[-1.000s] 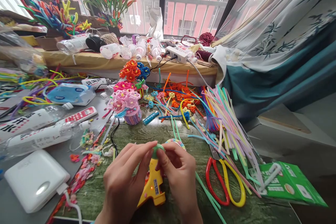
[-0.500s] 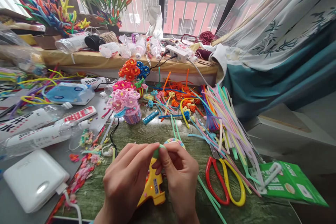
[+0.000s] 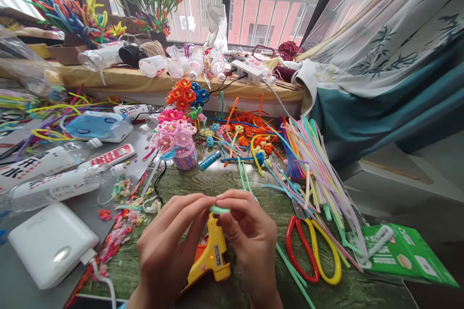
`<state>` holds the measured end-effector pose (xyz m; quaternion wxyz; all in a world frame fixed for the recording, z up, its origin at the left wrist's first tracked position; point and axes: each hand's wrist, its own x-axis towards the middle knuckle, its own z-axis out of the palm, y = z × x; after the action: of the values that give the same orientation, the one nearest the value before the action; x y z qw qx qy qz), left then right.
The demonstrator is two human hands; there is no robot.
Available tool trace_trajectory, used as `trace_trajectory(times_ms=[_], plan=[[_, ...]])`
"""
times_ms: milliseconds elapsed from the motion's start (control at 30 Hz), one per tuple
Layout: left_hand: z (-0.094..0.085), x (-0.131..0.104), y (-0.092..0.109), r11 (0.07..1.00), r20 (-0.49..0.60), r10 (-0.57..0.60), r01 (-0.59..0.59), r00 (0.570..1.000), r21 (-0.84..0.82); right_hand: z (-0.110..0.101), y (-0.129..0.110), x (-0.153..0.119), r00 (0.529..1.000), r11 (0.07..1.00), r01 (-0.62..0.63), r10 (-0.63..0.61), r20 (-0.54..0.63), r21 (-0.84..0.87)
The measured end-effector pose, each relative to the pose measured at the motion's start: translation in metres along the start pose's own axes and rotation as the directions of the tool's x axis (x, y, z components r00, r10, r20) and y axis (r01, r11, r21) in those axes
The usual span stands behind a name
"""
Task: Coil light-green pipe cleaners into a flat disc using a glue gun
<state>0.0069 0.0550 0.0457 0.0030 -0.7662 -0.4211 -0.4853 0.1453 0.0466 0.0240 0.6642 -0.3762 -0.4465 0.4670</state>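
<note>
At far left, a labelled plastic bottle (image 3: pixel 45 159) is cut off by the frame edge; nearer, a white power bank (image 3: pixel 52 244) has a cable plugged in. A purple-striped pot (image 3: pixel 185 157) holds pink chenille-stem flowers (image 3: pixel 174 135), which hide part of its rim. Over the tabletop (image 3: pixel 206 186), the left hand (image 3: pixel 170 241) and right hand (image 3: pixel 250 241) meet, fingertips pinching a small light-green piece (image 3: pixel 220 210) between them; its visible stretch runs crosswise, left to right, but fingers mask its full shape. Below sits a yellow glue gun (image 3: pixel 217 246), front end upward, nozzle out of sight, left side partly covered by the left hand. Further right, red-and-yellow-handled scissors (image 3: pixel 313 244) point away, their blade tips under loose chenille stems (image 3: pixel 315 164). Stems also overlap a green packet (image 3: pixel 409 253), whose contents cannot be seen.
</note>
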Motion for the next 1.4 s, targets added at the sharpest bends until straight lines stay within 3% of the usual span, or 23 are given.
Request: trace_trajectory(times_ms=[167, 367, 500, 600, 733, 967, 1167, 1267, 1400], plan=[[-0.006, -0.008, -0.005, 0.999, -0.005, 0.033, -0.033, 0.999, 0.018, -0.001, 0.000, 0.000, 0.979, 0.977, -0.198, 0.201, -0.033, 0.074], [-0.004, -0.006, -0.005, 0.998, 0.014, 0.040, -0.039, 0.999, -0.058, -0.001, -0.002, 0.001, 0.933, 0.925, -0.357, 0.346, 0.101, 0.131], [-0.001, -0.005, -0.003, 0.978, -0.003, -0.161, 0.159, 0.987, -0.136, -0.003, 0.000, 0.002, 0.946, 0.929, -0.321, 0.323, 0.020, 0.184], [-0.001, -0.005, -0.004, 0.926, 0.081, -0.267, 0.278, 0.960, -0.256, -0.002, 0.002, 0.001, 0.956, 0.941, -0.279, 0.291, -0.040, 0.192], [-0.001, -0.002, -0.002, 0.916, 0.164, -0.264, 0.300, 0.951, -0.267, 0.000, 0.001, -0.001, 0.970, 0.959, -0.212, 0.229, -0.077, 0.189], [0.005, 0.000, 0.006, 0.910, 0.116, -0.297, 0.317, 0.948, -0.266, 0.003, -0.001, -0.002, 0.979, 0.976, -0.183, 0.192, -0.067, 0.118], [0.001, 0.002, 0.007, 0.957, 0.043, -0.238, 0.242, 0.970, -0.160, 0.000, -0.001, -0.002, 0.975, 0.977, -0.196, 0.204, -0.086, 0.084], [-0.001, 0.003, 0.008, 0.987, -0.003, -0.147, 0.147, 0.989, -0.059, 0.000, -0.002, -0.002, 0.971, 0.977, -0.198, 0.207, -0.118, 0.078], [-0.001, 0.001, 0.009, 0.999, 0.016, -0.034, 0.033, 0.999, 0.004, 0.001, -0.004, -0.001, 0.975, 0.981, -0.186, 0.191, -0.109, 0.058]])
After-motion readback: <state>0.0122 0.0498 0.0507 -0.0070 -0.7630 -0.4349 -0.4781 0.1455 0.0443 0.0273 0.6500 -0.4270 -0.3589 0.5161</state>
